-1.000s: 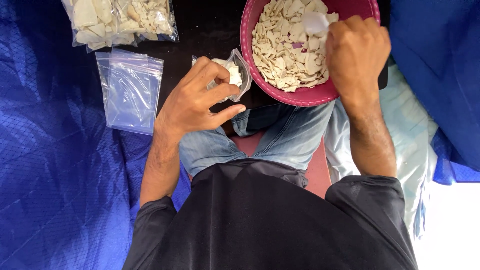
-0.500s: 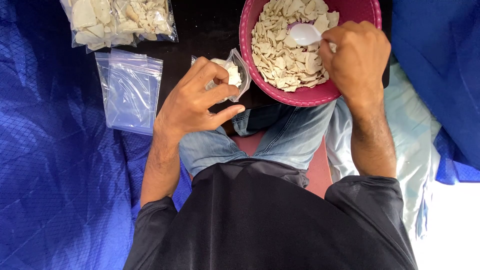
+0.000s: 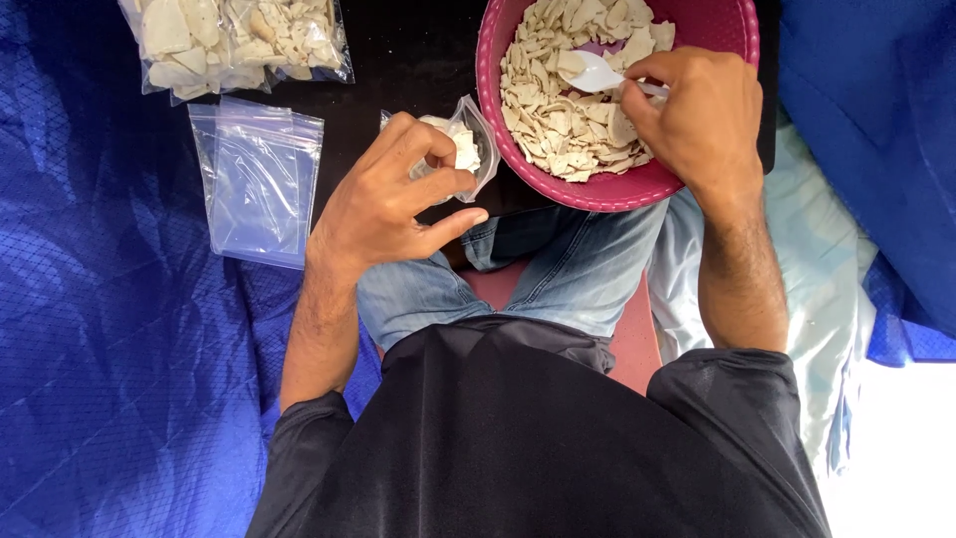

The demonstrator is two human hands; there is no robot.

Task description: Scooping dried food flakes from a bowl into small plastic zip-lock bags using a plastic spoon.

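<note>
My left hand (image 3: 393, 199) holds a small clear plastic bag (image 3: 460, 147) open, with pale chips inside it, just left of a pink bowl (image 3: 607, 189). The bowl is full of pale dried chips (image 3: 558, 110). My right hand (image 3: 692, 115) grips a white plastic spoon (image 3: 596, 76) whose scoop rests among the chips in the bowl.
A stack of empty clear zip bags (image 3: 261, 179) lies on the blue cloth (image 3: 90, 329) to the left. Filled bags of chips (image 3: 234, 40) sit at the top left. My jeans-covered knees (image 3: 558, 269) are below the bowl; a black surface (image 3: 408, 60) lies under the bags.
My right hand has dipped the spoon lower and further left into the chips in the bowl. My left hand and the small bag have stayed put.
</note>
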